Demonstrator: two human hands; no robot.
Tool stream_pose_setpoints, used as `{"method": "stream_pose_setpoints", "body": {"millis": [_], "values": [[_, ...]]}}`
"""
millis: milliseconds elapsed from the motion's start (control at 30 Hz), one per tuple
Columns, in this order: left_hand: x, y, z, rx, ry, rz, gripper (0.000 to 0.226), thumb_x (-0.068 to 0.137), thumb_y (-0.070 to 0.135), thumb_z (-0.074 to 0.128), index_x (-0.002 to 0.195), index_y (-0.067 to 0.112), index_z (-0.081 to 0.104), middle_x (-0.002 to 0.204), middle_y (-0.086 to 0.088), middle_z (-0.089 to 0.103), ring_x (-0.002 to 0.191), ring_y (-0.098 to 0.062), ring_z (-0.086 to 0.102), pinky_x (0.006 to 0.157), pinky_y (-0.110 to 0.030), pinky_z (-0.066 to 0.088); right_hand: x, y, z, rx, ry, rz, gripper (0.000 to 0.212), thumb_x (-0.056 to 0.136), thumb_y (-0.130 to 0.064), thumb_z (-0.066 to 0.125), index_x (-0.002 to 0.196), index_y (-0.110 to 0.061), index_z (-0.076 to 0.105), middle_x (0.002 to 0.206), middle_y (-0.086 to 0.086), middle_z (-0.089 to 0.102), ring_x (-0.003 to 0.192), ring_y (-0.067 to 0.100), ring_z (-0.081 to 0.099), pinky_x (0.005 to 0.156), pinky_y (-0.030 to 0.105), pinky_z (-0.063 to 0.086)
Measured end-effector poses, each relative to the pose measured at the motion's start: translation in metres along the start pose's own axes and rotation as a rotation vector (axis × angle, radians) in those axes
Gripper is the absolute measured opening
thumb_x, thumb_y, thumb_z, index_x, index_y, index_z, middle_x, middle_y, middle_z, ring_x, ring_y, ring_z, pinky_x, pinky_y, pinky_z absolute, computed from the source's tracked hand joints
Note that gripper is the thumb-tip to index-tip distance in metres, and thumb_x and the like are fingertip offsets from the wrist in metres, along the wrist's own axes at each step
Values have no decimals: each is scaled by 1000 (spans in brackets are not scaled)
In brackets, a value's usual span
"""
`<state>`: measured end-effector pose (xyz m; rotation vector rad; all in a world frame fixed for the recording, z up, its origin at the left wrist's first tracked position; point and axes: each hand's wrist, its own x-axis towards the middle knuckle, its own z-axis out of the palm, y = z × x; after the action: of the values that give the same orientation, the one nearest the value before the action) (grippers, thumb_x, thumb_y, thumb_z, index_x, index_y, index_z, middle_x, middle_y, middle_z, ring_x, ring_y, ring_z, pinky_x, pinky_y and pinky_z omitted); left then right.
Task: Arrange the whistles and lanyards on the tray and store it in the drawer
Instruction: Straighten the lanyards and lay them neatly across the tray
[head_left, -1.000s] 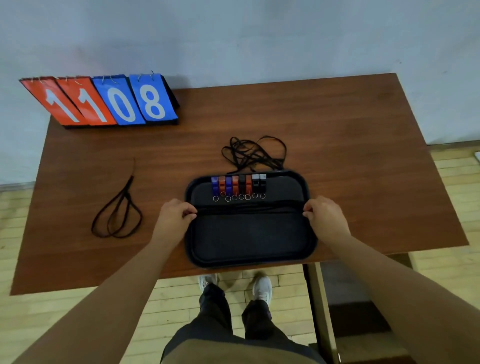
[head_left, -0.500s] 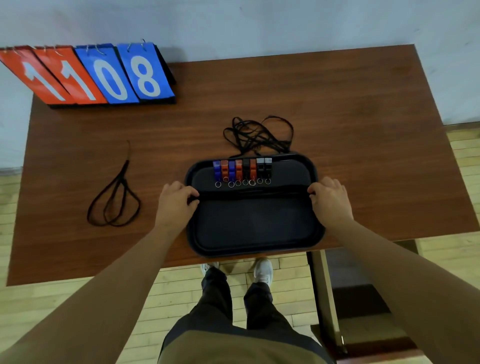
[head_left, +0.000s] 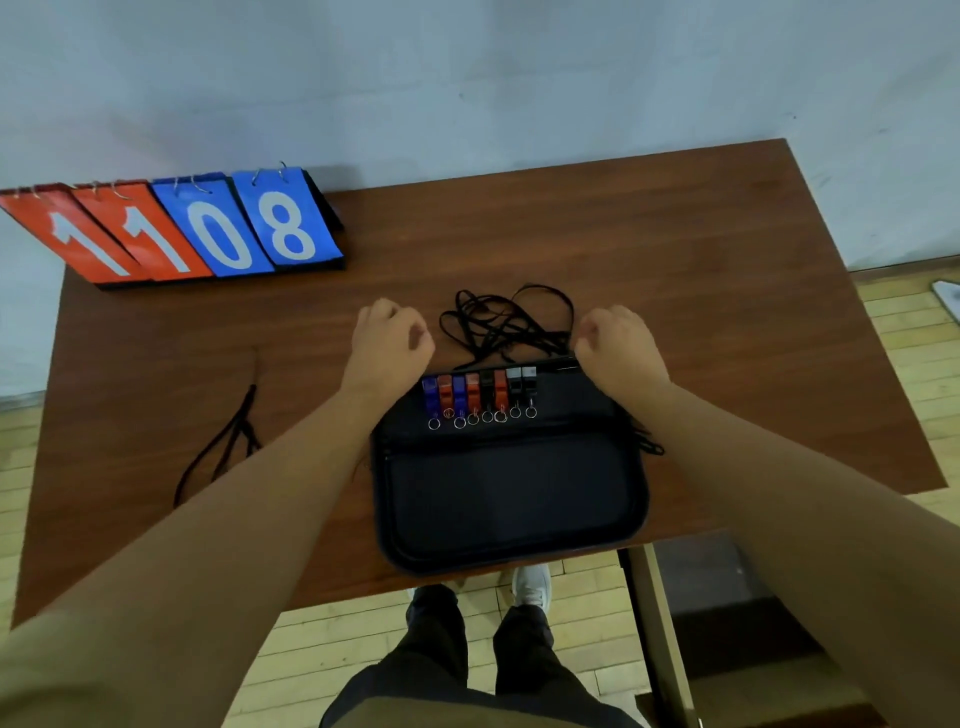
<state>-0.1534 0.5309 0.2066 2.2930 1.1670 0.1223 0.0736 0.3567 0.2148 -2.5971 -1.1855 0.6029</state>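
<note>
A dark tray (head_left: 509, 499) lies at the table's near edge, its front rim overhanging slightly. Several whistles (head_left: 478, 395) in blue, orange and black stand in a row along its far side, rings toward me. Just beyond the tray is a tangle of black lanyards (head_left: 506, 325). My left hand (head_left: 387, 345) hovers at the tangle's left with fingers loosely curled and nothing in them. My right hand (head_left: 618, 345) is at the tangle's right edge, fingertips at a cord; a grip is not discernible. One more lanyard (head_left: 228, 441) lies far left, partly behind my left forearm.
A flip scoreboard (head_left: 208, 228) reading 1108 stands at the back left of the brown table (head_left: 701, 291), against the wall. A cord loop (head_left: 647, 441) pokes out by the tray's right rim. A table leg (head_left: 660, 623) and my legs are below the front edge.
Both hands have let go of the tray's sides and moved forward to either side of the lanyard tangle. The tray stays at the near edge.
</note>
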Motion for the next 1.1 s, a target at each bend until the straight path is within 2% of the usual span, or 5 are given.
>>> {"method": "stream_pose_setpoints", "body": {"millis": [400,600,733,967,1100], "values": [[86,8,60,82,-285,-29,49,92,35,65,138,32,50,131,-7,39,124,-27,37,101,-40,39,75,-29,51,3,-173,74,37,91,-25,65,123,-8,58,124,14,49,111,34,54,96,49,52],[96,-6,66,-19,-155,17,10,96,28,62,103,26,67,111,1,49,110,-17,46,87,-30,39,83,-18,63,-35,-77,40,16,95,-16,56,105,-7,66,115,14,55,104,34,57,92,48,50],[102,-3,52,-74,-110,-90,8,98,26,58,99,24,66,110,2,60,100,-14,57,81,-26,41,85,-21,49,17,-106,65,16,96,-17,52,103,-9,64,108,12,63,91,31,63,84,50,54],[97,32,0,-300,-102,64,8,101,26,54,102,22,61,95,15,61,87,2,56,69,-16,39,77,-63,6,381,-83,-66,59,93,-31,69,146,-33,45,138,-2,51,116,12,53,99,31,47],[89,52,-37,-389,-92,201,7,100,23,54,95,22,59,89,7,66,86,-7,61,75,-24,46,66,-91,-26,375,-174,-214,23,100,-22,59,120,-19,70,115,-5,65,100,11,60,89,26,51]]}}
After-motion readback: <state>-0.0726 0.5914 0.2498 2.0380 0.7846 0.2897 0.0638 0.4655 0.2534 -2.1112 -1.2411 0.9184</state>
